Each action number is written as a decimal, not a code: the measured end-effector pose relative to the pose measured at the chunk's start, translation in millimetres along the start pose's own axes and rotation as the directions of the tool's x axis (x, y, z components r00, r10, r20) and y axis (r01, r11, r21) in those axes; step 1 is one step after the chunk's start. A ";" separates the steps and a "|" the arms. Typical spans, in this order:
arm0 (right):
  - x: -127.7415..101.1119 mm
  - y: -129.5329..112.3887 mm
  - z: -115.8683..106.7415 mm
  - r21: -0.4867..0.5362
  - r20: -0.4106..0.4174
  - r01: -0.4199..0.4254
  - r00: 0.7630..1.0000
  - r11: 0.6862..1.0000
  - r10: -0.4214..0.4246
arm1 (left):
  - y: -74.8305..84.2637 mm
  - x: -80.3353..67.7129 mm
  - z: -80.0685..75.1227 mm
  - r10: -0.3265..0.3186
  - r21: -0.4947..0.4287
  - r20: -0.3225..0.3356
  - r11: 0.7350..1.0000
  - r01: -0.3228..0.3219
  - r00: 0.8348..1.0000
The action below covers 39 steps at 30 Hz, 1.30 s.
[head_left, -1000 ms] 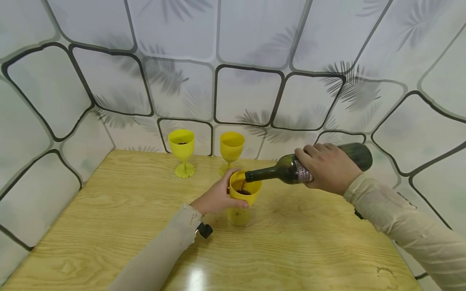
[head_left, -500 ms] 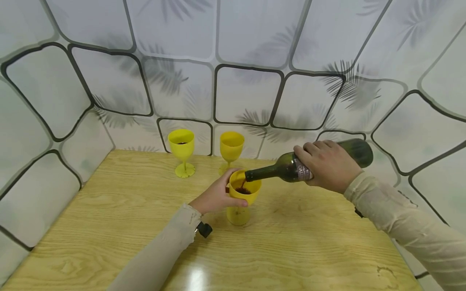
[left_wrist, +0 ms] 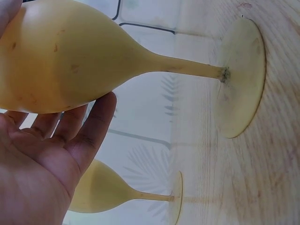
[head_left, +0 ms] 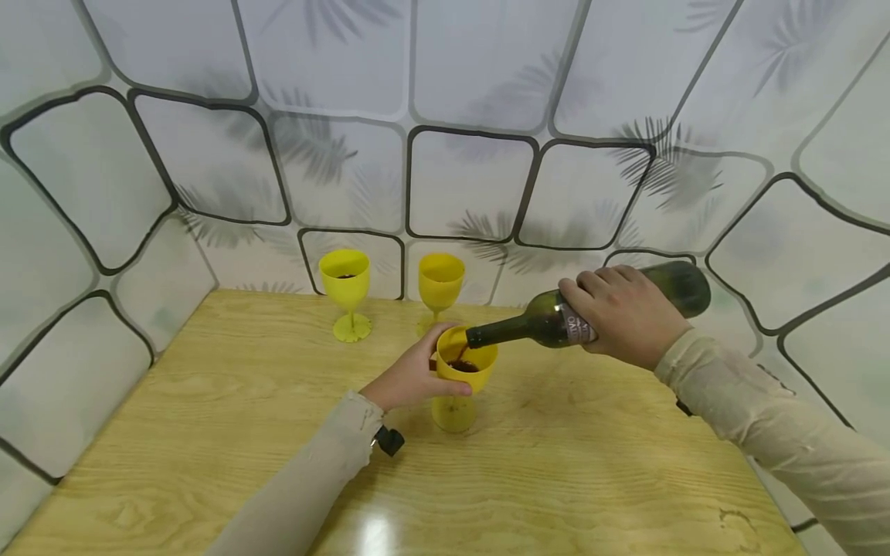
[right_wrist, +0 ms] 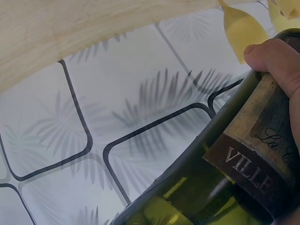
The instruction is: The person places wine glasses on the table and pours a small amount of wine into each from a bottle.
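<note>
- The left hand wraps its fingers around the bowl of a yellow goblet standing mid-table.
- The right hand grasps a tilted green bottle, mouth over the rim.
- Since 1 second ago, the dark liquid has risen slightly; pouring continues.
- 2 more goblets stand behind.

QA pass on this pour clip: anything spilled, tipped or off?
Nothing stands out. The bottle pours dark liquid into the near goblet, which the left hand steadies; no spill shows on the table. Both far goblets stand upright.
</note>
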State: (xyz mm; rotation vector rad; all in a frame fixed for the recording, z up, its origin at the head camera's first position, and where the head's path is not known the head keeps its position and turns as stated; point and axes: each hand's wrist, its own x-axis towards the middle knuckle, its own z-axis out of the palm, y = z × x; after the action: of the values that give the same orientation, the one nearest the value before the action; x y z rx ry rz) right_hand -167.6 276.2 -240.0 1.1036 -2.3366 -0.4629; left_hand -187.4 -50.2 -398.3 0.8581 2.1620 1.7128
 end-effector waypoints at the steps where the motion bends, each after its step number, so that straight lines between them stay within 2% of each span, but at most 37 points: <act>1: 0.2 -0.2 0.0 0.000 -0.002 0.000 1.000 1.000 0.000 | 0.2 -0.2 -0.1 0.002 0.001 0.001 1.000 -0.002 1.000; 17: 0.2 0.7 -0.5 -0.046 -0.051 0.019 0.998 0.999 -0.022 | -5.5 -0.6 1.3 0.012 0.008 -0.003 1.000 -0.012 1.000; 39: 4.4 -0.7 -5.8 -0.095 -0.079 0.050 0.995 0.994 -0.058 | -2.5 -0.6 0.9 0.027 0.028 -0.001 0.999 -0.027 1.000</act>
State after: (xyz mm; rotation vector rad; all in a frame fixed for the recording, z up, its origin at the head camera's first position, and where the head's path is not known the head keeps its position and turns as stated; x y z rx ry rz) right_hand -166.2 271.8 -234.3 1.1233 -2.1970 -0.5307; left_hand -187.2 -50.2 -401.0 0.8971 2.1902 1.7003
